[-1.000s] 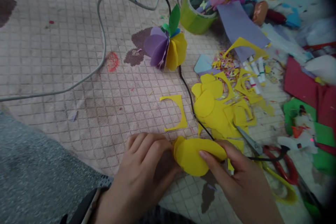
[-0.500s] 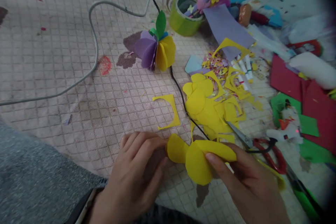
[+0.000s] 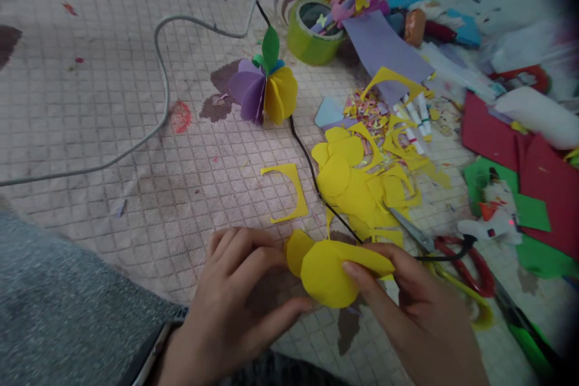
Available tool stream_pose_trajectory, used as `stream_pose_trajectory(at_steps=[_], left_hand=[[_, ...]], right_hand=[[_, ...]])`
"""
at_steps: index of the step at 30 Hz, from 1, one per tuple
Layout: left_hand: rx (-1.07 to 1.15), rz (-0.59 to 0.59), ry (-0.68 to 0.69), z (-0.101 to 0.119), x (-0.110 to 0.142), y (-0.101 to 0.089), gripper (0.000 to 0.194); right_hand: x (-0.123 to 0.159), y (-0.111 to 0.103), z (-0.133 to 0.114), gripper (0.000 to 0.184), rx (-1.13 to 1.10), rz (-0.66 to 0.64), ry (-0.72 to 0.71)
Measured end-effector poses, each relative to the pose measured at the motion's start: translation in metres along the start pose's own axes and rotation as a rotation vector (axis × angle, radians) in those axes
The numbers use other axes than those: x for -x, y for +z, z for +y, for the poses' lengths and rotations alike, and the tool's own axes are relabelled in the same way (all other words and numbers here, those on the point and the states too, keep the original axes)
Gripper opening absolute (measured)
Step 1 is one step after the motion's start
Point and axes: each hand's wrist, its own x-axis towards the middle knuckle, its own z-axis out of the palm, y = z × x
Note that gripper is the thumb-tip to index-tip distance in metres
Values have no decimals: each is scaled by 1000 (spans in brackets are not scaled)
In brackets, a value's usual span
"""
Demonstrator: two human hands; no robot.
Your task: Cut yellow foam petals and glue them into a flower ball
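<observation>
Between thumb and fingers, my right hand (image 3: 420, 307) pinches a folded yellow paper circle (image 3: 330, 274); the round half faces me and the other half sticks out under the thumb. Another yellow circle (image 3: 297, 251) shows behind its left edge. My left hand (image 3: 246, 289) is at that left side, fingertips at the rear circle's edge, thumb stretched apart below. Just beyond the hands lies a pile of yellow paper circles (image 3: 357, 190). A yellow cut-out scrap (image 3: 298, 193) lies left of the pile.
Red-handled scissors (image 3: 470, 271) lie beside my right hand, with a green-handled tool (image 3: 527, 338) nearby. A black cord (image 3: 312, 172) crosses by the pile. Farther off are a purple-and-yellow paper ornament (image 3: 265, 93), a tape roll (image 3: 314, 39), a grey cable (image 3: 163, 72) and red sheets (image 3: 491, 132).
The folded yellow circle has shifted left over the rear circle and turned a little. My left thumb has spread away from its fingers toward the folded circle.
</observation>
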Motion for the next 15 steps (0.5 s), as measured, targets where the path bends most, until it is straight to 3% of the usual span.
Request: stream_pose_trajectory(at_steps=[6,15], left_hand=[[-88,26,-19,2,0,4,40],[-180,28,-61,3,-3,7,50]], right_hand=[[-18,-9,6,11,198,-67,-199],[-24,9,2,5,324,-117,-333]])
